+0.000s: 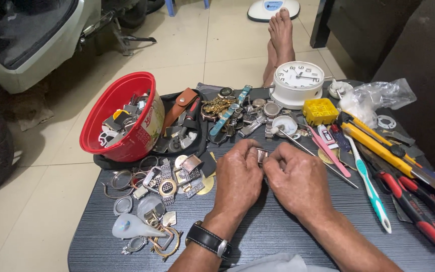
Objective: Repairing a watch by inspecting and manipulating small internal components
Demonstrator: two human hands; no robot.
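Observation:
My left hand [238, 179] and my right hand [296, 176] meet over the middle of a dark striped table [278, 231]. Together they pinch a small silver metal watch part [262, 154] between their fingertips. A black-strapped wristwatch [208, 240] sits on my left wrist. Left of my hands lies a scatter of watch cases, rings and bracelet pieces [159, 181]. Just beyond my fingers are several loose watches and metal bands [232, 113].
A tilted red bowl [127, 113] full of watch parts leans at the left. A white alarm clock [298, 83], yellow box [320, 111], toothbrush [373, 191], yellow knife [378, 148] and red-handled pliers [421, 211] lie right. A bare foot [280, 43] rests on the tiled floor beyond.

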